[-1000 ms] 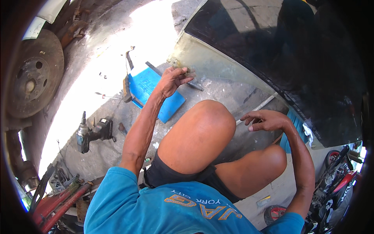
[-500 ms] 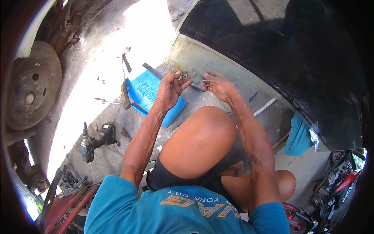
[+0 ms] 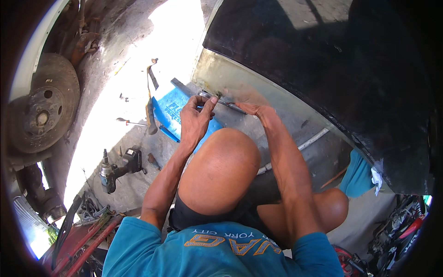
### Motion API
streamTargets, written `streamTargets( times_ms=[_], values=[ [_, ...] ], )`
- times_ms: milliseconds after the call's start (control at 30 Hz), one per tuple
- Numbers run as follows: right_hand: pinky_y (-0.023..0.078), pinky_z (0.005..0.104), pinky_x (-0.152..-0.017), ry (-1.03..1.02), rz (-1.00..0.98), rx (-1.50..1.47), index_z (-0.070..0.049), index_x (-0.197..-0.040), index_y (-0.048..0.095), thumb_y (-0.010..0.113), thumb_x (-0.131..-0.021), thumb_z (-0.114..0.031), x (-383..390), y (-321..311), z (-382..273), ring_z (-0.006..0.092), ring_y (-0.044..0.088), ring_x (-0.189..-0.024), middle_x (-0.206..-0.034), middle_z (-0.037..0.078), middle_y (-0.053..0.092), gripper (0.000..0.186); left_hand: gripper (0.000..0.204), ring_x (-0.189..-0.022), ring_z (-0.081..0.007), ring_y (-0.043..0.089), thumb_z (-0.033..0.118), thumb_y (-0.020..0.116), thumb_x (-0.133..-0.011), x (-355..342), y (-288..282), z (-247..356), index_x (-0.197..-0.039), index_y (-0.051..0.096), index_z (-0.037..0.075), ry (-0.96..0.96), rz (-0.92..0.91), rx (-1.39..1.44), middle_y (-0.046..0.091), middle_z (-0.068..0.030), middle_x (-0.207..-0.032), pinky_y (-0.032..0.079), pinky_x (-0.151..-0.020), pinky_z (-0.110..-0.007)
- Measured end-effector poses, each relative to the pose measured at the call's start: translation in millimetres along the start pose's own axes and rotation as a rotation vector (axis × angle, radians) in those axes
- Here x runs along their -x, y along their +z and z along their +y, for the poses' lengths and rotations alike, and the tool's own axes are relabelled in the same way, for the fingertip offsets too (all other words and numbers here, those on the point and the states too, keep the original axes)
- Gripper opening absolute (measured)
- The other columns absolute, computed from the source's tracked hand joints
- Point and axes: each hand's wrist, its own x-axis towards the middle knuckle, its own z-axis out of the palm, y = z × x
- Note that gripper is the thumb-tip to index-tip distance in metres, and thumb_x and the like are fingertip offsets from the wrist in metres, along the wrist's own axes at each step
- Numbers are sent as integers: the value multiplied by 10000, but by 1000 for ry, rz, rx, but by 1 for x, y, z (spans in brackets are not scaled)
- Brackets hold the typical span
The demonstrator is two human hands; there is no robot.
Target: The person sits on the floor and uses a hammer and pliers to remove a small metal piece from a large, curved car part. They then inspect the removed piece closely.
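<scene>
A ratchet wrench (image 3: 231,106) with a round silver head and a dark handle lies slantwise between my hands. My left hand (image 3: 197,116) pinches its head end between thumb and fingers. At the handle's other end is my right hand (image 3: 253,102), closed on it, with its fingers partly smeared by motion. Just beyond the tool stands the pale edge of a large glossy black panel (image 3: 295,55). A greenish, stained patch shows on that edge by my left fingertips; any small parts there are too small to make out.
A blue plastic sheet (image 3: 171,110) lies left of my knee. Near it are a hammer-like tool (image 3: 151,117), a screwdriver (image 3: 130,122) and a cordless power driver (image 3: 117,170). A brake disc (image 3: 42,101) stands far left. A pale pipe (image 3: 302,146) and teal cloth (image 3: 358,175) lie at right.
My left hand has closed on the wrench's head end, which is now plainly visible. The right hand has shifted along the handle, and the view has moved slightly.
</scene>
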Motion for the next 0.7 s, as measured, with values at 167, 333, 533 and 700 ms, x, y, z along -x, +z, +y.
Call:
streamTargets(
  times_ms=[167,333,533,700],
  values=[
    [508,314,-798,-103,67,381,-75,-1144,705,754,-911,-284,-3,-5,2,132,607,-900,-1031,40,707,317,302,-779,-190,713,251,681,-973,-1,7,-5,-1055,674,-40,198,29,-145,726,-134,-872,551,-678,-320],
    [515,308,-707,-90,67,154,-52,-1065,727,790,-878,-206,-1,0,-7,139,617,-811,-949,41,716,250,269,-743,-192,710,220,671,-979,-4,10,-9,-1044,664,-41,281,73,-253,731,-145,-861,549,-670,-324],
    [561,310,-774,-239,119,192,-43,-1100,733,784,-881,-187,-15,-12,19,150,671,-890,-1017,82,746,268,203,-699,-212,683,177,703,-951,-5,17,-11,-976,660,-20,458,155,-356,703,-157,-815,540,-669,-340],
    [555,310,-794,-311,127,238,-31,-1100,738,787,-874,-178,-17,-13,23,157,671,-923,-1053,91,747,274,154,-759,-315,678,126,690,-936,-4,15,-10,-1002,644,-5,591,163,-483,673,-176,-877,535,-680,-394]
  ],
)
